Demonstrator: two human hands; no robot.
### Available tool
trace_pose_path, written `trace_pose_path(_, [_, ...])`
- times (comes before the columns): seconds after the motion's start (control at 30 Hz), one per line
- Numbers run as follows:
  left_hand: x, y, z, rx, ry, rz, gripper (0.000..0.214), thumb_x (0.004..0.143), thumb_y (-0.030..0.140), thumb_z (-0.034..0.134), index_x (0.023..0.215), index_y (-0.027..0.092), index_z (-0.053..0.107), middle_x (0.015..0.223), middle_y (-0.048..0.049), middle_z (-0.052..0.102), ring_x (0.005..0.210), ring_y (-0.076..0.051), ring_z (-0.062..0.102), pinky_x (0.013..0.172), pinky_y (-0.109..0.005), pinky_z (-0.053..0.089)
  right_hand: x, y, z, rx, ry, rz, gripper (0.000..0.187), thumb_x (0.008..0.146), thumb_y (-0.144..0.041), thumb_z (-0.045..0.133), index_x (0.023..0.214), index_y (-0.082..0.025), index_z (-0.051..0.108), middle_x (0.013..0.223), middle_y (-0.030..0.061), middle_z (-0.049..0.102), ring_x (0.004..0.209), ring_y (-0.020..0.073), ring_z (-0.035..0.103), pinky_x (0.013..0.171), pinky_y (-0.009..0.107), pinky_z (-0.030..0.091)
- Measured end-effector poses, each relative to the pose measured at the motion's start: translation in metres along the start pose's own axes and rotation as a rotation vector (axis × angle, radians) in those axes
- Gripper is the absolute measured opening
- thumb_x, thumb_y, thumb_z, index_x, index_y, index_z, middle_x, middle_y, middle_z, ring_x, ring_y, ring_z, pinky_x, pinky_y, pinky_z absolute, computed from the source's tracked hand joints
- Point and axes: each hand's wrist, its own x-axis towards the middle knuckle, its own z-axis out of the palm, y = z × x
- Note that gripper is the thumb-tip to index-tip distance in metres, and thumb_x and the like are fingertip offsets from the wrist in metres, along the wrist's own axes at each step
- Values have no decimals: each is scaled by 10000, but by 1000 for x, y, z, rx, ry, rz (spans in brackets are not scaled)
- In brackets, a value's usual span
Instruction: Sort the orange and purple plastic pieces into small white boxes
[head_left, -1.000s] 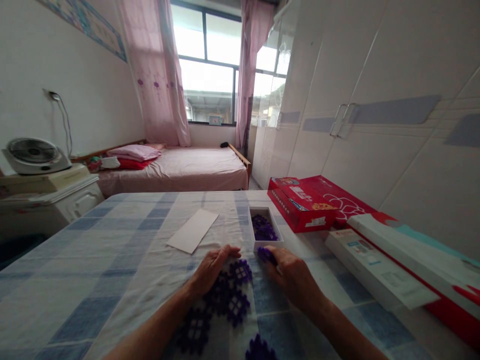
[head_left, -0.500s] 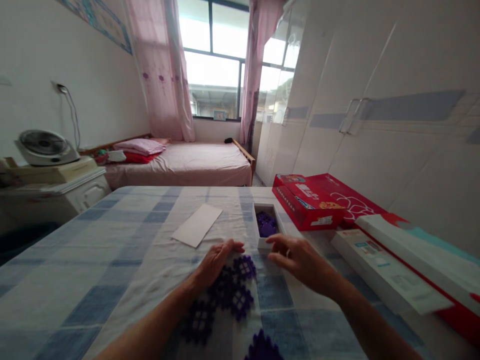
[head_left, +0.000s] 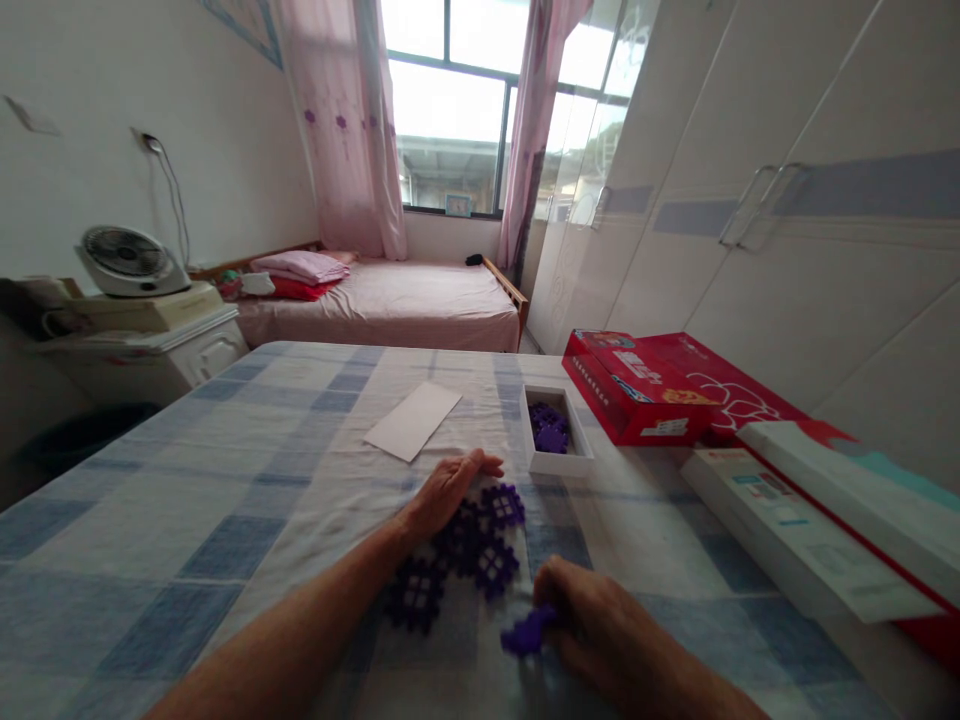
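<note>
On the checked cloth surface [head_left: 225, 470], the left hand [head_left: 448, 490] is lying flat, grip spread, on joined lattice-like purple tiles [head_left: 480, 545], the right hand [head_left: 592, 625] pinching a loose purple piece [head_left: 525, 632] just beside them.

Both bare forearms are extended forward from the lower edge of the frame. The left hand [head_left: 448, 492] is laid flat, palm down, near the frame's centre, fingers stretched ahead. The right hand [head_left: 592, 625] is curled low at lower centre, fingertips pinched together toward the left.
</note>
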Motion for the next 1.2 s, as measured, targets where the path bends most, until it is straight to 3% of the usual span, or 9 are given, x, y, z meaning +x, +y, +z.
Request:
trace_pose_path(0.1, [0,0,0,-22,5,-1,595,898,551,275,987,127,683,936,-71,714,939,-224,633,949,-361,407,17,-5,-18,77,105,-33,61,803,-145,444,771,-191,469,715,-35,543,649,95,488,599,213,347])
trace_pose_path(0.23, [-1,0,-1,-44,19,3,583,898,546,284,1004,125,674,952,-74,710,953,-225,630,949,-361,407,56,0,-28,-38,173,-72,86,811,-187,466,843,-178,545,754,-10,561,684,115,509,637,234,363])
trace_pose_path(0.37, [-1,2,-2,-39,8,28,614,900,559,254,1012,123,671,960,-80,707,961,-225,627,958,-364,399,80,8,-18,-190,228,-57,417,747,-316,600,1136,-183,529,1045,73,543,930,197,537,807,301,385])
trace_pose_path(0.53, [0,1,-1,-38,24,32,619,894,572,258,1000,129,677,949,-82,709,954,-228,627,953,-367,405,83,10,-8,-215,249,24,373,694,-315,638,1022,-170,536,1025,72,514,883,195,537,764,296,397])
trace_pose_path(0.8, [0,0,-2,-43,15,-5,577,896,547,284,1011,138,674,971,-69,705,964,-224,625,951,-366,414,80,12,-5,39,301,-45,348,703,-231,619,1013,-186,469,914,25,603,870,173,560,758,274,395])
trace_pose_path(0.9, [0,0,-1,-52,20,-4,565,894,539,299,1015,133,673,975,-73,704,970,-228,624,955,-369,409,79,8,-26,104,401,-18,324,732,-295,607,1007,-187,473,853,19,606,781,167,571,715,280,414])
trace_pose_path(1.03, [0,1,-1,-27,26,-20,593,884,563,289,1000,131,679,958,-77,709,957,-236,626,967,-390,391,92,13,-71,62,692,78,463,722,-380,619,1097,-169,450,901,48,606,808,192,586,739,311,433])
trace_pose_path(1.1, [0,2,-2,-14,28,-19,592,882,566,290,995,137,683,962,-73,709,966,-238,622,979,-395,378,102,21,-87,-11,712,101,494,724,-378,617,1132,-151,459,953,70,606,866,201,586,777,319,432])
trace_pose_path(1.2, [0,1,-2,-19,30,-14,581,885,561,292,995,146,682,961,-66,710,973,-237,620,981,-394,375,112,35,-94,-180,708,85,496,733,-396,611,1141,-135,501,1094,118,567,1037,242,530,863,356,411])
